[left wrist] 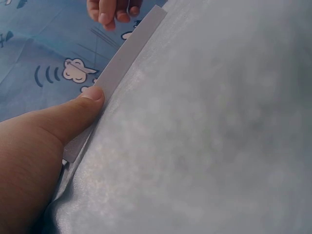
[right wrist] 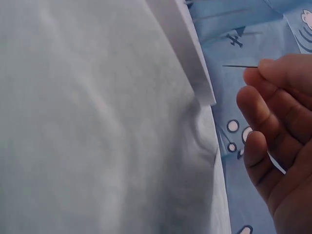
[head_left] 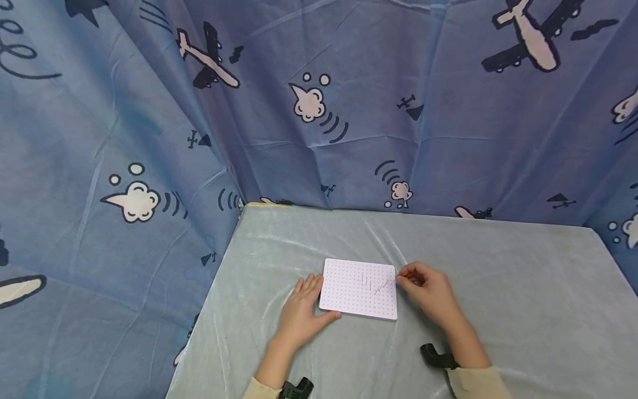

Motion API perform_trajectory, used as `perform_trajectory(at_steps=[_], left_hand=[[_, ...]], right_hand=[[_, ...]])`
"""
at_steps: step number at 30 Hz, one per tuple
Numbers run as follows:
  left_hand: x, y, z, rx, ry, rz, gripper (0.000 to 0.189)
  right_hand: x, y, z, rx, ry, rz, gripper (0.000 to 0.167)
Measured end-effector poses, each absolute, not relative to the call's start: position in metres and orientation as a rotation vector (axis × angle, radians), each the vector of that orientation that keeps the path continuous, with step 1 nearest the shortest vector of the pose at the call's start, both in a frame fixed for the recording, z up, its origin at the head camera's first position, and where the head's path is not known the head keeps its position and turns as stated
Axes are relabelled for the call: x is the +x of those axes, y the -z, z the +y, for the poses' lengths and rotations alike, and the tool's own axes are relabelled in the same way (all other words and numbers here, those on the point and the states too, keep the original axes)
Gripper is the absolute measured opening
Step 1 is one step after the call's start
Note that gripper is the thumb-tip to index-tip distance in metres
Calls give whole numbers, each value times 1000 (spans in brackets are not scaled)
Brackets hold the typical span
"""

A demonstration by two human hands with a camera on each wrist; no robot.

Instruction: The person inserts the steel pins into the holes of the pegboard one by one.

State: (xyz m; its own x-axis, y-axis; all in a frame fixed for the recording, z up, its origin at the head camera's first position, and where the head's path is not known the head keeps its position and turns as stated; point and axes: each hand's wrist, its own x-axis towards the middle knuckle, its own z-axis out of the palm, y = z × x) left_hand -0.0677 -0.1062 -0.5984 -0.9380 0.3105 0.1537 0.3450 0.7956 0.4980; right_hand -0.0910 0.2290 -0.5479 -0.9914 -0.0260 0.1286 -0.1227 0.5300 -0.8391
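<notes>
Where the frame ends at lower centre and lower right, we list two pale sleeves [head_left: 478, 383] and two black wrist devices [head_left: 436, 356]. Next, at lower centre, left hand [head_left: 299, 316]: fingers extended against the left edge of one white dotted board [head_left: 344, 291], thumb laid along its near edge. Right hand [head_left: 431, 291], right of centre: thumb and forefinger pinch one slim dark needle [right wrist: 239, 66], beside the board's right edge. We judge the needle very light, stiff, smooth and apt to roll, best pinched near one end; the board we judge rigid and fairly light, best steadied by its edges. In the right wrist view the needle points left from the fingertips, its long axis nearly level. The board, at lower centre, runs lengthwise left to right, dipping slightly rightward. On its right half: several thin dark sticks [head_left: 366, 281]; whether upright or lying, we cannot tell. Beyond: grey-green tablecloth [head_left: 498, 277]; across the upper frame, blue curtain [head_left: 349, 166], aeroplane print.
</notes>
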Motion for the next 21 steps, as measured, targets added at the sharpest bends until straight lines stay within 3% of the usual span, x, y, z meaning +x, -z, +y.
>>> perform_trajectory(at_steps=[21], left_hand=[[-67, 599, -106, -531, 831, -2912, 104]], right_hand=[[-92, 556, 218, 217, -1385, -2707, 11]])
